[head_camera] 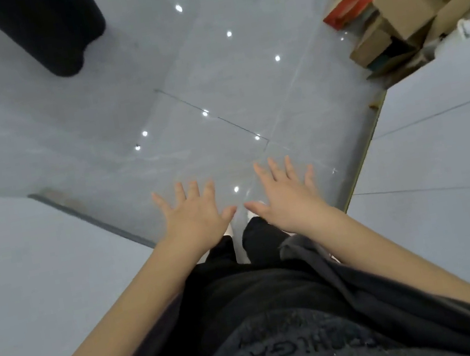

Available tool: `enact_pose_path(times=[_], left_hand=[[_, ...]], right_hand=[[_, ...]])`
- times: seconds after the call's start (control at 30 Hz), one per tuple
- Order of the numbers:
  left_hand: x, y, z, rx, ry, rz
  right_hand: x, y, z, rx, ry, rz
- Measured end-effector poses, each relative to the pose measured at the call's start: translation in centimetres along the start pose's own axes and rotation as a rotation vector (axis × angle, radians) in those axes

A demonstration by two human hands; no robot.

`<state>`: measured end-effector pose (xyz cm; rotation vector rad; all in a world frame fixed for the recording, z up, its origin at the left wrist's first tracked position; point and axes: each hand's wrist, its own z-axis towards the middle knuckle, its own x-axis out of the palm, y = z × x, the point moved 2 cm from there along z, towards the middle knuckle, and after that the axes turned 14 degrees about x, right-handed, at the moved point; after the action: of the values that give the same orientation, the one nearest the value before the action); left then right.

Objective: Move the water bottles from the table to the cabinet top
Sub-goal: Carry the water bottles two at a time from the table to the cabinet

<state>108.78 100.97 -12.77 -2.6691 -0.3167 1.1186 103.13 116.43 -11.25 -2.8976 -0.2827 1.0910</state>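
My left hand and my right hand are stretched out side by side in front of me, palms down, fingers spread and straight. Neither hand holds or touches anything. Below them is a glossy grey tiled floor and my own dark trousers and shoes. No water bottle, table top or cabinet top can be made out in this view.
A pale grey flat surface runs along the left and another along the right, with the floor between them. Cardboard boxes are piled at the far right. A dark object stands at the far left.
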Motion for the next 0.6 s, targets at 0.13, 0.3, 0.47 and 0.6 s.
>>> enact_pose_path(times=[0.13, 0.3, 0.47, 0.6], left_hand=[[-0.6, 2.2, 0.2, -0.094, -0.067, -0.100], [-2.9, 4.6, 2.2, -0.202, -0.158, -0.168], [-7.4, 7.1, 4.9, -0.322, -0.247, -0.276], [-11.3, 9.1, 6.7, -0.416, -0.374, -0.313]], right_hand=[[-2.3, 2.9, 2.5, -0.071, -0.004, -0.089], [-6.0, 6.6, 6.3, -0.208, -0.045, -0.205], [-11.9, 10.5, 11.1, -0.341, -0.088, -0.331], [-16.4, 14.3, 14.1, -0.465, -0.198, -0.377]])
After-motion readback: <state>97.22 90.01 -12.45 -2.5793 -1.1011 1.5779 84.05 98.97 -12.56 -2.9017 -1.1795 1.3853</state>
